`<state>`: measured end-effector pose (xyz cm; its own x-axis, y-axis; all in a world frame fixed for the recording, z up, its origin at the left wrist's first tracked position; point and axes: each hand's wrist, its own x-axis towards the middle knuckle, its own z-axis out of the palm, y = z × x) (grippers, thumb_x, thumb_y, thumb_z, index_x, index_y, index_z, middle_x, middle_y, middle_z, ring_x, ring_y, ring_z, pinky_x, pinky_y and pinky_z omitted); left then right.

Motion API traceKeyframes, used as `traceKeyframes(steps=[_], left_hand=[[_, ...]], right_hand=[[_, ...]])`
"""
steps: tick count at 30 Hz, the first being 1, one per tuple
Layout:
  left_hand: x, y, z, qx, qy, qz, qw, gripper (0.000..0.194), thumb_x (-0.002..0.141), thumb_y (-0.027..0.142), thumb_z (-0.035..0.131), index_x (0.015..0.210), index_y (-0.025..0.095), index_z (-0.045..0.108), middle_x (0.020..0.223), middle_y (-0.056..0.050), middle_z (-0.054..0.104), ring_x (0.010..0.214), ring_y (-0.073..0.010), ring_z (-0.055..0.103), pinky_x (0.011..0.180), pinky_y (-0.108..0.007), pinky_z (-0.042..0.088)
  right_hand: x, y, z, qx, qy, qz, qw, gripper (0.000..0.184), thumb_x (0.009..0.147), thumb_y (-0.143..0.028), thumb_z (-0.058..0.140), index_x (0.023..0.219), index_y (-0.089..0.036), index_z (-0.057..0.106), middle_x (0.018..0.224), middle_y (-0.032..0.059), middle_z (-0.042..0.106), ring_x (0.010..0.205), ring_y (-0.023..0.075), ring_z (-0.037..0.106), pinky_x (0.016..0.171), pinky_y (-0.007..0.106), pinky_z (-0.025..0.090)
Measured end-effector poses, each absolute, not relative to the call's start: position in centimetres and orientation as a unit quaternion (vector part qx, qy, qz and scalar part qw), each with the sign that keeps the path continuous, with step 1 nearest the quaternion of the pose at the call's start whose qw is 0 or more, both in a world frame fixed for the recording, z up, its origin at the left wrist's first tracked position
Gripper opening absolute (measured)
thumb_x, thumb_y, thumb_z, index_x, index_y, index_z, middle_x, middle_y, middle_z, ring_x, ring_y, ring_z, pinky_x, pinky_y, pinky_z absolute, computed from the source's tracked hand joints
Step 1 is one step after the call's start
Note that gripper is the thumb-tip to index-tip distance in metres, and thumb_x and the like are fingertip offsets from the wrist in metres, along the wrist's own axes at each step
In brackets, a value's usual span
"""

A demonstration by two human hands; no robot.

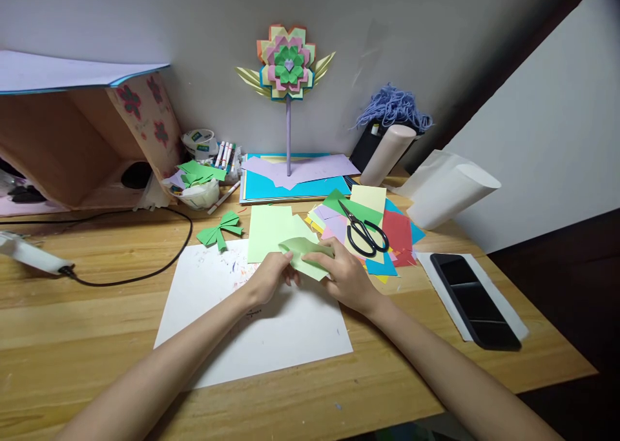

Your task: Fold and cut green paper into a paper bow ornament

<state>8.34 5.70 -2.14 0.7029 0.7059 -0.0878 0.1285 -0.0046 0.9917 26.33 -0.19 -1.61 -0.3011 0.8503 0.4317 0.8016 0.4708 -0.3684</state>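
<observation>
A light green sheet of paper [310, 268], bent and creased, is held between both hands above a white sheet [213, 338]. My left hand [268, 276] pinches its left edge with the thumb on top. On the right side, my right hand [346, 274] grips the same paper, fingers over its upper surface. Flat on the table just behind lies another light green sheet [268, 225]. A folded green paper bow [221, 230] rests to the left. Black-handled scissors [365, 231] lie on a pile of coloured paper [400, 228] beyond my right hand.
A paper flower [289, 66] on a lilac stem stands at the back. Left are an open box [140, 124], a bowl of scraps [201, 194] and a black cable [145, 276]. Paper rolls [450, 189] and a phone [477, 302] are at right.
</observation>
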Motion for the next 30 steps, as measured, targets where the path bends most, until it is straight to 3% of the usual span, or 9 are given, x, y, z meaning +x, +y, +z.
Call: traceKeyframes(steps=[3,7,15,20,26,30], left_hand=[[8.6,5.6,-1.6,0.668,0.352,0.225,0.616,0.059,0.085,0.055,0.029,0.054,0.014,0.058,0.051,-0.005,0.057,0.051,-0.0139,0.049,0.058,-0.026,0.04],[8.9,5.5,-1.3,0.652,0.412,0.243,0.588,0.058,0.086,0.055,0.031,0.049,0.015,0.053,0.045,-0.002,0.052,0.049,-0.014,0.05,0.056,-0.026,0.04],[8.9,6.0,-2.6,0.6,0.393,0.29,0.634,0.038,0.082,0.048,0.046,0.082,0.012,0.06,0.067,-0.002,0.061,0.058,-0.0156,0.056,0.056,-0.027,0.044],[8.9,6.2,-2.3,0.596,0.393,0.29,0.637,0.033,0.073,0.041,0.061,0.088,0.011,0.064,0.079,-0.006,0.065,0.068,-0.0159,0.056,0.06,-0.026,0.042],[9.1,6.4,-1.9,0.579,0.409,0.295,0.641,0.029,0.069,0.041,0.063,0.069,0.012,0.062,0.057,0.001,0.055,0.052,-0.0104,0.047,0.052,-0.023,0.035],[9.1,6.5,-1.8,0.541,0.418,0.311,0.66,0.037,0.07,0.045,0.06,0.052,0.014,0.05,0.044,0.005,0.039,0.042,-0.007,0.033,0.044,-0.023,0.024]], right_hand=[[26.3,-0.2,-1.5,-0.506,-0.817,0.04,0.274,0.045,0.064,0.0,0.048,0.102,-0.023,0.059,0.093,0.0068,0.046,0.082,0.0191,0.049,0.067,0.031,0.046],[26.2,-0.1,-1.5,-0.502,-0.824,0.029,0.262,0.038,0.07,-0.004,0.048,0.102,-0.022,0.06,0.094,0.0077,0.046,0.08,0.0184,0.05,0.065,0.03,0.046],[26.5,-0.1,-1.7,-0.507,-0.822,0.016,0.259,0.041,0.068,-0.001,0.047,0.101,-0.021,0.061,0.099,0.0093,0.048,0.084,0.0201,0.052,0.067,0.031,0.047],[26.5,-0.1,-1.6,-0.507,-0.825,0.0,0.25,0.048,0.063,0.003,0.045,0.101,-0.022,0.061,0.1,0.0096,0.05,0.087,0.0216,0.052,0.066,0.032,0.048],[26.5,0.0,-1.5,-0.487,-0.833,0.001,0.263,0.048,0.068,0.002,0.046,0.106,-0.026,0.053,0.098,0.007,0.05,0.085,0.0204,0.053,0.065,0.032,0.049],[26.7,0.0,-2.0,-0.458,-0.785,0.072,0.41,0.042,0.077,-0.004,0.05,0.11,-0.027,0.038,0.096,0.0042,0.052,0.079,0.0156,0.055,0.062,0.029,0.05]])
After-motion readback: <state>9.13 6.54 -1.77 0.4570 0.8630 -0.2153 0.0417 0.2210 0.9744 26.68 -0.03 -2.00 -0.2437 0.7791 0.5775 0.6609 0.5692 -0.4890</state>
